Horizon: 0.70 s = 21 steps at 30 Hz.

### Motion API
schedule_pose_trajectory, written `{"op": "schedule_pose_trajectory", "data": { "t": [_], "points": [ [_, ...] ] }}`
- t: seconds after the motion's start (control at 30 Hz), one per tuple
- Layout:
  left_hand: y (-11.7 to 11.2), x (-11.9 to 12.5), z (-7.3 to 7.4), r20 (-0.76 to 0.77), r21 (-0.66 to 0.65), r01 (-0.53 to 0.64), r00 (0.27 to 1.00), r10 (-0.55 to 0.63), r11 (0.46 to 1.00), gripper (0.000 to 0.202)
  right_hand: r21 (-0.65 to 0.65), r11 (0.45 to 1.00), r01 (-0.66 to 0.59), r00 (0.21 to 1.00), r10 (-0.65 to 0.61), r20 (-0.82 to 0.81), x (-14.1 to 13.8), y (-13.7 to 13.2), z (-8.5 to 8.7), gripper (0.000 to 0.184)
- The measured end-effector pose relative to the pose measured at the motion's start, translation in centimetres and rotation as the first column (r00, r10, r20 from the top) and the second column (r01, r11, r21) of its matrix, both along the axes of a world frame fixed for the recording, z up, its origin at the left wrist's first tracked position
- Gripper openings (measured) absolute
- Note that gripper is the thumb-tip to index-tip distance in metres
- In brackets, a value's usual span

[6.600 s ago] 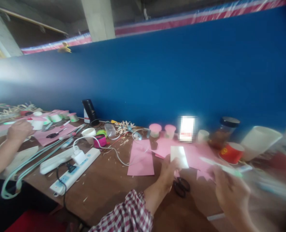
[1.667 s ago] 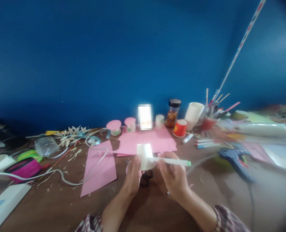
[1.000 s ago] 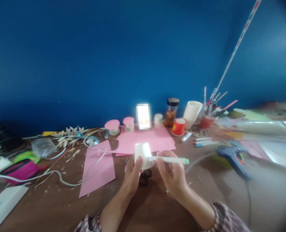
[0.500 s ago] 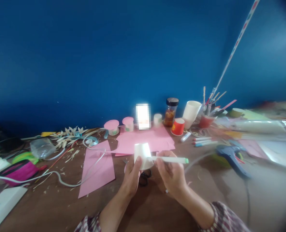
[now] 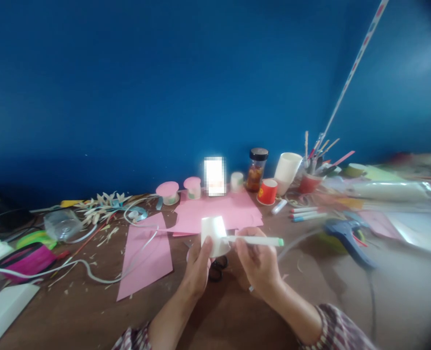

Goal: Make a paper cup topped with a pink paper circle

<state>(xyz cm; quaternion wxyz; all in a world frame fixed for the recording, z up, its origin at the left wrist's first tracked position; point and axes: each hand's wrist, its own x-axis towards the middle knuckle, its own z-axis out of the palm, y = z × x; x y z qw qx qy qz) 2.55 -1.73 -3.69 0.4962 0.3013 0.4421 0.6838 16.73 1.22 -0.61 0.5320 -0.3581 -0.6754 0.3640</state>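
Touching, apparently, the white paper cup (image 5: 213,230) gripped in the left hand (image 5: 198,268), the green-ended marker (image 5: 266,241) pinched in the right hand (image 5: 262,266) has been brought from right of that grip, so work seems begun.

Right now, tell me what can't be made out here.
In the head view:
Tip of the pen: too blurred to tell whether it touches the cup.
Blades of the scissors: partly hidden behind the left hand.
Power strip: cut off by the left edge.
Bright panel: blotted out by pixelation.
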Motion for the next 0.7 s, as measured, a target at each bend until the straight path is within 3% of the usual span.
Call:
{"op": "schedule_pose_trajectory", "data": {
  "t": [0.23,0.57,0.7],
  "points": [
    [0.2,-0.2,-0.5,0.007,0.044,0.035,0.999,-0.035,0.998,0.033,0.006,1.0,0.003,1.0,-0.003,0.003,0.1,0.0,0.2,0.01],
    [0.1,-0.1,-0.1,0.073,0.064,0.081,0.994,-0.085,0.995,0.039,0.09,0.993,0.073,0.995,-0.078,0.057,0.2,0.4,0.3,0.008],
    [0.1,0.0,0.6,0.102,0.039,0.088,0.991,-0.092,0.995,0.043,0.043,0.997,0.063,0.998,-0.062,-0.014,0.0,0.3,0.7,0.008]
  ]
}}
